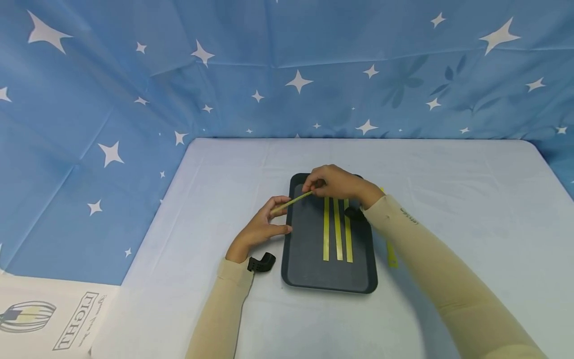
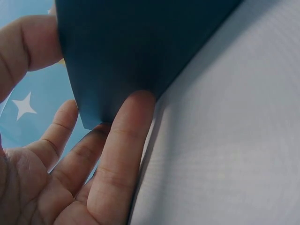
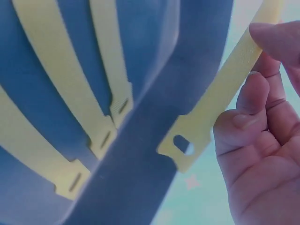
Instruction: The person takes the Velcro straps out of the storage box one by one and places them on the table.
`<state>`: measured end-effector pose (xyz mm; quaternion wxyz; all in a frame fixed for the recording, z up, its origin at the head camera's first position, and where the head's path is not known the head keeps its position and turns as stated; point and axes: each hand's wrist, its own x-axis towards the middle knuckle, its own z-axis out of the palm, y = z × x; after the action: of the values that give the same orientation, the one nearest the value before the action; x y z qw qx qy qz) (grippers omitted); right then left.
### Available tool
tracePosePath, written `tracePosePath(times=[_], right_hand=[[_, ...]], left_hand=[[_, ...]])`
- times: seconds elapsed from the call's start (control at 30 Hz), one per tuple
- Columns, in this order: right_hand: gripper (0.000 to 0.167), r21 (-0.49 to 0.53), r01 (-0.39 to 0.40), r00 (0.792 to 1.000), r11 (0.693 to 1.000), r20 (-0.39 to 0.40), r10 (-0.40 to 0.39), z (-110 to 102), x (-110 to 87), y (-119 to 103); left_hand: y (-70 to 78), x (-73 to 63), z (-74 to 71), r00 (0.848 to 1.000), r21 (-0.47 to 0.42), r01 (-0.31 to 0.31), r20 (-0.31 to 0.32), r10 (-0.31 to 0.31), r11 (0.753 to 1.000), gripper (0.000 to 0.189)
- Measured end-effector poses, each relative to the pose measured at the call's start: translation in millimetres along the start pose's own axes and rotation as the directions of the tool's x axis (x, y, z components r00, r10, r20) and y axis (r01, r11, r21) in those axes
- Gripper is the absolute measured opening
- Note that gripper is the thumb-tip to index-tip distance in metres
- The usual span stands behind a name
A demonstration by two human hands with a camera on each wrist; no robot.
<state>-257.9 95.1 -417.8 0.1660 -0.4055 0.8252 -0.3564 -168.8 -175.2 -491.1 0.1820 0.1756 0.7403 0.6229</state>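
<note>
My right hand (image 1: 334, 182) is over the far part of a dark tray (image 1: 305, 269). Between thumb and fingertips it pinches a yellow hook-and-loop cable tie (image 3: 229, 84), whose wide slotted head points past the tray rim in the right wrist view. In the head view, this tie slants down leftward to my left hand (image 1: 262, 227), its far end overlapping the fingers. The left hand lies at the tray's left edge with fingers extended; fingertips (image 2: 140, 101) touch the tray wall in the left wrist view. Three more yellow ties (image 1: 338, 234) lie side by side lengthwise in the tray.
Another yellow tie (image 1: 392, 257) lies on the white-covered table (image 1: 448, 174) right of the tray, partly hidden by the right sleeve. Black wrist cameras (image 1: 262, 263) sit at both wrists. A blue star-patterned cloth (image 1: 251, 60) hangs behind, and a printed pale cloth (image 1: 54, 319) is at lower left.
</note>
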Motion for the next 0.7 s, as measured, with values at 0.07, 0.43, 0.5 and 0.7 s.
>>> tracePosePath(times=[0.07, 0.43, 0.5, 0.7], right_hand=[[0.019, 0.002, -0.005, 1.000, 1.000, -0.006, 0.005, -2, -1.9, -1], [0.012, -0.001, -0.025, 0.998, 1.000, -0.050, 0.025, -13, -14.8, -10], [0.011, 0.000, -0.031, 0.998, 1.000, -0.059, 0.031, -14, -17.7, -9], [0.010, 0.042, -0.018, 0.997, 0.999, -0.080, 0.022, -19, -26.6, -4]], left_hand=[[-0.3, -0.1, 0.0, 1.000, 0.002, 0.006, -0.004, -0.006, 1.000, 0.075], [-0.7, 0.1, 0.0, 1.000, 0.000, -0.002, -0.011, 0.002, 1.000, 0.075], [-0.3, 0.1, 0.3, 1.000, 0.004, 0.001, -0.009, -0.001, 1.000, 0.076], [-0.8, 0.0, -0.3, 1.000, 0.004, 0.001, -0.005, -0.001, 1.000, 0.075]])
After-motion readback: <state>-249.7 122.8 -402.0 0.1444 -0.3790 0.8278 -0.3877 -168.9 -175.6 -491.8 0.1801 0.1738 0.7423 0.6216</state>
